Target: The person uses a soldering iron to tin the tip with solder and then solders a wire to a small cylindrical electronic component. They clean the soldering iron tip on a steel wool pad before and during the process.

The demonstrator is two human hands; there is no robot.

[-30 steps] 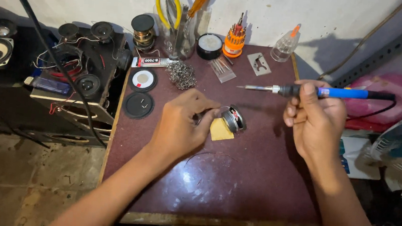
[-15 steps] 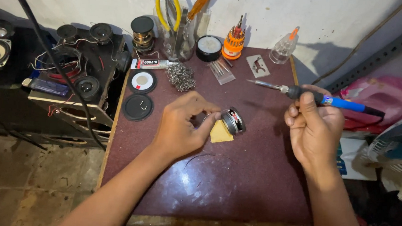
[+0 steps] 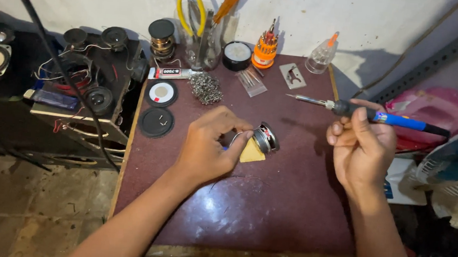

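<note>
Two hands are at work over my dark maroon worn table top (image 3: 266,217). My left hand (image 3: 209,146) is curled, its fingertips pinching a thin grey strand of solder wire (image 3: 235,138) that bends toward the small round metal speaker driver (image 3: 265,137). That driver sits tilted on its edge just beside my left fingertips, resting against a yellow wedge of sponge (image 3: 251,152) that lies right under my thumb. My right hand (image 3: 361,149) is well off to the right of the driver, closed around the blue-handled soldering iron (image 3: 369,113); the iron lies roughly level across my fingers, its metal tip pointing left and hanging above the table, clearly apart from the driver.

Toward the back of the table lie a tangled grey clump of metal wool (image 3: 205,87), a white tube of glue (image 3: 172,73), and two round black discs (image 3: 158,107). Against the wall stand a clear glass jar of pliers with yellow handles (image 3: 199,35), an orange screwdriver-bit set (image 3: 266,46) and a small clear plastic bottle with an orange nozzle (image 3: 320,57). Left of the table, a black box with small speakers and loose wires (image 3: 84,83) sits beside it.
</note>
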